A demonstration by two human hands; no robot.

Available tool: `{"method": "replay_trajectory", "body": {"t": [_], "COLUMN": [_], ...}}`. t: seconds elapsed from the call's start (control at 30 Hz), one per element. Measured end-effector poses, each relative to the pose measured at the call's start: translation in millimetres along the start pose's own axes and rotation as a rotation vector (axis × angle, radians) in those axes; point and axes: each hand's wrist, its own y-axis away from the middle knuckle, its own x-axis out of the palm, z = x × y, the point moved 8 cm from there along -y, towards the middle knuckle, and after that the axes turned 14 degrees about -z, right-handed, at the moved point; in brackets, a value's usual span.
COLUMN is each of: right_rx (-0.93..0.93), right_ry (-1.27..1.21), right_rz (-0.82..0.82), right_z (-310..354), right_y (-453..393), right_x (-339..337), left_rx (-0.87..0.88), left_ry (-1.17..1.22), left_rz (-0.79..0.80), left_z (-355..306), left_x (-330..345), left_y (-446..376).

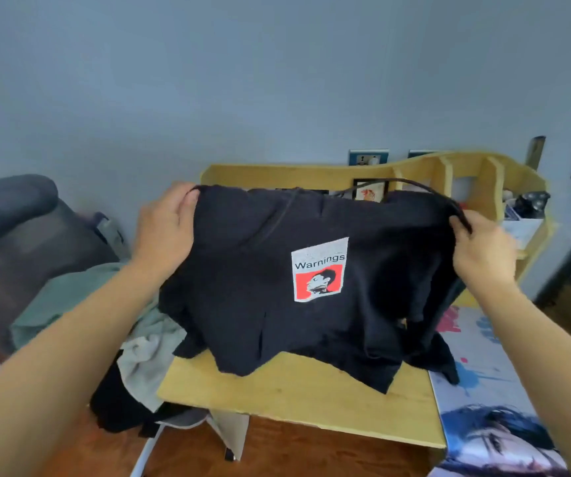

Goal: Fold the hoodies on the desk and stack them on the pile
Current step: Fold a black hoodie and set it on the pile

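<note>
Left hand and right hand each pinch a top corner of the hoodie, hem sagging onto desk. Spreading step; next, lay flat.

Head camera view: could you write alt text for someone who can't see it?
Two bare hands, left hand and right hand, hold up a black hoodie with a red-and-white "Warnings" patch above a pale yellow wooden desk. Crumpled grey-green clothes lie to the left.
</note>
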Motion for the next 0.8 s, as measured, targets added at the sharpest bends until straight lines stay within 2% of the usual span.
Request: {"method": "replay_trajectory", "body": {"t": [0.07,0.13,0.27,0.33,0.47,0.53,0.57,0.63,0.8], "right_rx": [0.019,0.055,0.049,0.039,-0.037,-0.076,-0.086,-0.11,-0.092], "right_ry": [0.056,0.032,-0.077,-0.114,-0.181,-0.179,-0.17,-0.116,0.103], "right_rz": [0.063,-0.027,-0.241,-0.315,-0.488,-0.526,-0.522,-0.465,-0.179], "right_z": [2,9,41,61,114,136,142,144,78], "right_y": [-12,-25,-42,-48,-70,-85,-93,-105,-90], "right_x": [2,-14,-51,-68,-119,-130,-129,-110,-4], "left_rx": [0.156,0.222,0.375,0.421,0.406,0.398,0.405,0.449,0.502], "left_ry": [-0.159,-0.289,-0.383,-0.465,-0.42,-0.392,-0.399,-0.438,-0.573], "left_rz": [0.21,0.335,0.28,0.177,-0.263,-0.359,-0.356,-0.251,0.273], "left_z": [4,17,6,-3,-44,-59,-61,-55,32], "left_x": [14,17,-6,-26,-87,-101,-99,-82,9], "left_y": [-10,-28,-62,-77,-131,-154,-161,-166,-119]}}
